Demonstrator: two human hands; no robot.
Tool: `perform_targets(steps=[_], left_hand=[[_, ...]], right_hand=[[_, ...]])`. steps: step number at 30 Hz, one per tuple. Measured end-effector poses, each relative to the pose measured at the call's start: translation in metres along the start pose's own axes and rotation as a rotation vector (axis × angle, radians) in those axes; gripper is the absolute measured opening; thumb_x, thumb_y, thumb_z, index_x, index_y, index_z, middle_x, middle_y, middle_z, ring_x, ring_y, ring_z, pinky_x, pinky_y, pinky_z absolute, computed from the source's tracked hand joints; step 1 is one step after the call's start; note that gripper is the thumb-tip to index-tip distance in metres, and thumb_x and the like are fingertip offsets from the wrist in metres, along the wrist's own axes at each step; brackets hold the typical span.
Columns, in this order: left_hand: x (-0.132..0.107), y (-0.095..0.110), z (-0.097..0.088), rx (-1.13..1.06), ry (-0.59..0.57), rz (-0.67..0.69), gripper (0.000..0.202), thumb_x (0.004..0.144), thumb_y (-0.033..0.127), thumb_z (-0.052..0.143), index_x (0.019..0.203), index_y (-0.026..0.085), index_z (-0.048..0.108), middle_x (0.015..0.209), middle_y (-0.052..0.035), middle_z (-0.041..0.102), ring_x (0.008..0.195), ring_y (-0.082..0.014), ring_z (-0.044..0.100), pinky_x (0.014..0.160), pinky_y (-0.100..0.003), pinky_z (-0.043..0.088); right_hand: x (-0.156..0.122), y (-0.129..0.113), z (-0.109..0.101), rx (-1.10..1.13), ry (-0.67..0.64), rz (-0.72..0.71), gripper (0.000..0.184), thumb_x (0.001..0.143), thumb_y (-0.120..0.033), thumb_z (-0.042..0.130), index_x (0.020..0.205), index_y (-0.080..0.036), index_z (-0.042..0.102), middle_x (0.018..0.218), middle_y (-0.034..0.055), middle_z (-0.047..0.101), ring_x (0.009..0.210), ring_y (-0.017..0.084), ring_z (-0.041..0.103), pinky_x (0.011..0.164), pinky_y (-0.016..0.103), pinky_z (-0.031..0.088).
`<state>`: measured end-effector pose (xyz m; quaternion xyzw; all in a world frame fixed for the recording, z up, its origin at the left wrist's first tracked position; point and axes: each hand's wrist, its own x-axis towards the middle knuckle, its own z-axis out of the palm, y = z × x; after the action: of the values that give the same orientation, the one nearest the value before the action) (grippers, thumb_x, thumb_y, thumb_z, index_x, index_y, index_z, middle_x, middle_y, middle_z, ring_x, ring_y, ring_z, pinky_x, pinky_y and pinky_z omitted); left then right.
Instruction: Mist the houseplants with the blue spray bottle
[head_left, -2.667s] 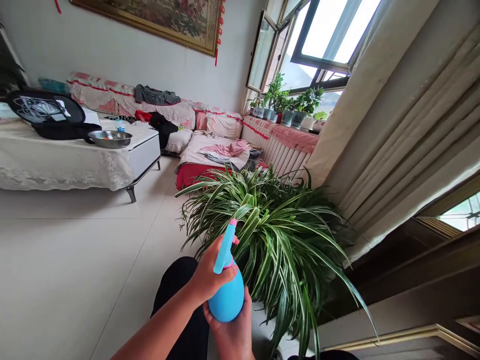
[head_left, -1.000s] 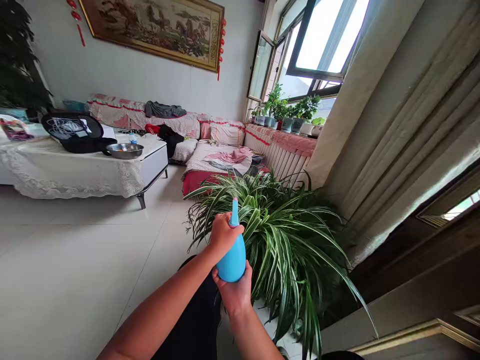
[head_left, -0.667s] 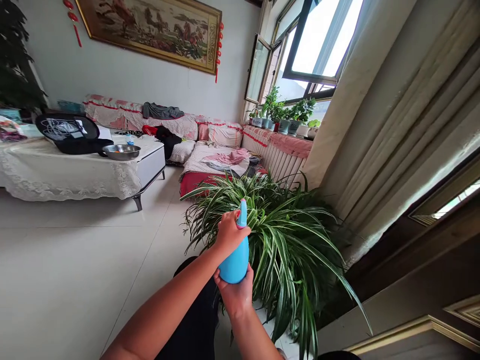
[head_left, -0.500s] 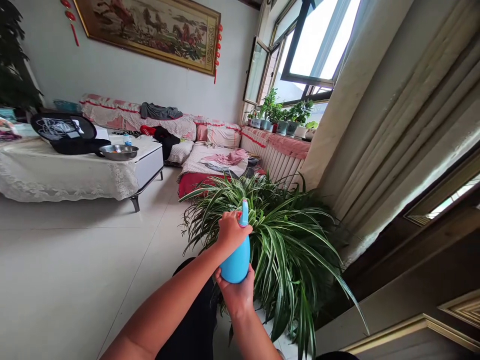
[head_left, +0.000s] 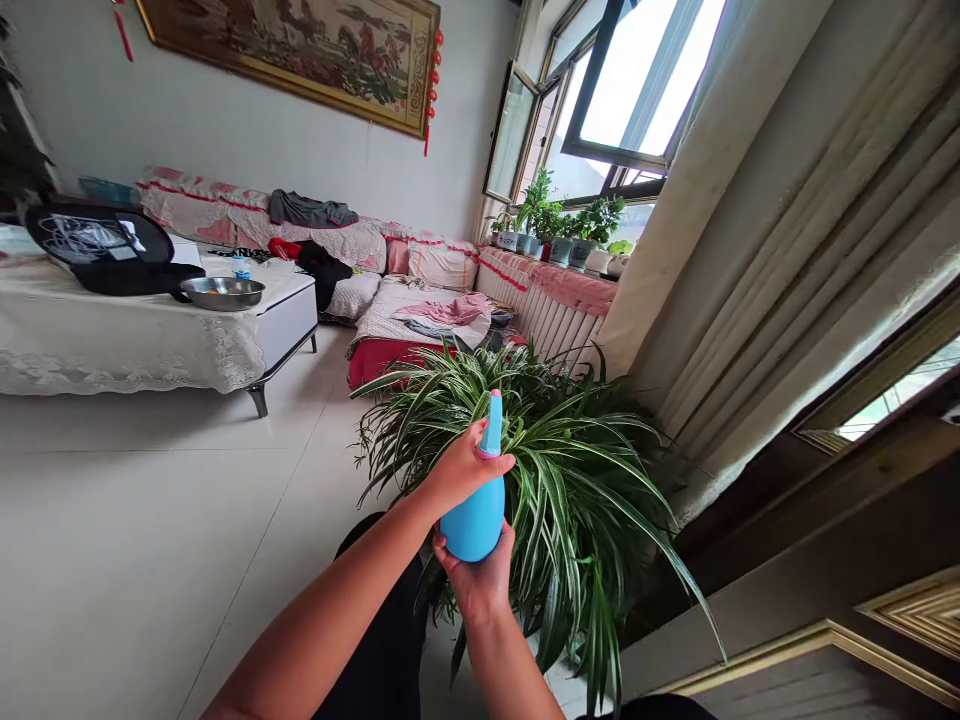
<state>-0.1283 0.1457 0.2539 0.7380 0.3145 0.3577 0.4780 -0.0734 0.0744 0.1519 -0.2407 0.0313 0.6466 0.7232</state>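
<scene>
**Blue spray bottle** (head_left: 472, 520): being held upright, nozzle end upward, between both hands and in front of the person's lap.

**Left grip** (head_left: 469, 470): being closed firmly around the bottle's neck, just below the pink collar (head_left: 488, 452).

**Right grip** (head_left: 474, 588): being cupped beneath the rounded base, with the bottle being clamped from below.

**Spider plant** (head_left: 585, 500): green-and-white leaves being spread just beside and behind the bottle, some passing near the right grip.

**Surroundings:** a lace-covered bench (head_left: 112, 350) is being kept well to the left, with a steel bowl (head_left: 223, 293) and an open black case (head_left: 97, 245) being carried on it. A cream curtain (head_left: 720, 200) is hanging to the right. Potted plants (head_left: 555, 225) are being lined up along the windowsill.
</scene>
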Motion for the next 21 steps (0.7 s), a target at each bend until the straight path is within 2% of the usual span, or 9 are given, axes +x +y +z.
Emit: perform_targets(steps=[4, 6, 8, 11, 13, 17, 21], left_hand=[[0.002, -0.004, -0.002, 0.013, 0.083, 0.134, 0.042, 0.066, 0.032, 0.065, 0.103, 0.018, 0.054, 0.124, -0.0106, 0.053, 0.117, -0.025, 0.049, 0.1, -0.035, 0.036], [0.004, -0.006, -0.002, -0.02, 0.043, 0.121, 0.036, 0.066, 0.027, 0.062, 0.1, 0.018, 0.055, 0.117, -0.0087, 0.056, 0.106, -0.0224, 0.054, 0.092, -0.033, 0.04], [0.005, -0.007, -0.002, -0.029, 0.027, 0.075, 0.028, 0.065, 0.022, 0.059, 0.093, 0.02, 0.055, 0.098, -0.0036, 0.06, 0.085, -0.0179, 0.056, 0.079, -0.03, 0.043], [0.004, -0.01, 0.002, 0.025, 0.102, 0.045, 0.02, 0.061, 0.018, 0.06, 0.08, 0.02, 0.053, 0.073, 0.0034, 0.055, 0.066, -0.013, 0.05, 0.065, -0.025, 0.039], [0.003, -0.013, 0.008, 0.077, 0.168, 0.019, 0.014, 0.061, 0.019, 0.06, 0.072, 0.021, 0.052, 0.066, 0.0049, 0.052, 0.062, -0.012, 0.048, 0.062, -0.025, 0.037], [0.004, -0.02, 0.015, 0.1, 0.224, -0.005, 0.007, 0.067, 0.025, 0.058, 0.072, 0.021, 0.055, 0.065, 0.004, 0.055, 0.062, -0.013, 0.051, 0.062, -0.025, 0.038], [0.007, -0.02, 0.013, 0.085, 0.212, 0.019, 0.014, 0.067, 0.028, 0.059, 0.079, 0.022, 0.056, 0.077, 0.0025, 0.059, 0.07, -0.014, 0.054, 0.067, -0.026, 0.041]], right_hand=[[0.001, 0.002, -0.005, 0.014, -0.011, 0.01, 0.042, 0.079, -0.05, 0.044, 0.097, -0.016, 0.062, 0.086, 0.0108, 0.071, 0.077, 0.026, 0.068, 0.055, 0.031, 0.048], [0.001, 0.003, -0.007, 0.005, -0.004, 0.013, 0.042, 0.079, -0.05, 0.044, 0.097, -0.016, 0.062, 0.086, 0.0106, 0.071, 0.078, 0.026, 0.068, 0.055, 0.031, 0.048], [0.0, 0.004, -0.008, -0.008, 0.016, 0.005, 0.041, 0.079, -0.05, 0.043, 0.096, -0.017, 0.061, 0.086, 0.01, 0.071, 0.076, 0.026, 0.068, 0.054, 0.031, 0.048], [0.0, 0.006, -0.008, -0.006, 0.069, 0.005, 0.038, 0.079, -0.049, 0.043, 0.094, -0.018, 0.06, 0.081, 0.0081, 0.071, 0.072, 0.025, 0.068, 0.053, 0.031, 0.047], [-0.001, 0.006, -0.008, 0.016, 0.102, 0.016, 0.036, 0.079, -0.048, 0.043, 0.092, -0.019, 0.059, 0.077, 0.0068, 0.07, 0.068, 0.024, 0.067, 0.051, 0.03, 0.046], [0.0, 0.003, -0.01, 0.035, 0.11, 0.043, 0.037, 0.079, -0.049, 0.044, 0.094, -0.019, 0.058, 0.079, 0.0086, 0.07, 0.068, 0.025, 0.067, 0.05, 0.029, 0.046], [-0.001, 0.0, -0.008, 0.012, 0.125, 0.052, 0.038, 0.081, -0.048, 0.042, 0.096, -0.018, 0.059, 0.081, 0.0093, 0.07, 0.071, 0.024, 0.067, 0.05, 0.029, 0.046]])
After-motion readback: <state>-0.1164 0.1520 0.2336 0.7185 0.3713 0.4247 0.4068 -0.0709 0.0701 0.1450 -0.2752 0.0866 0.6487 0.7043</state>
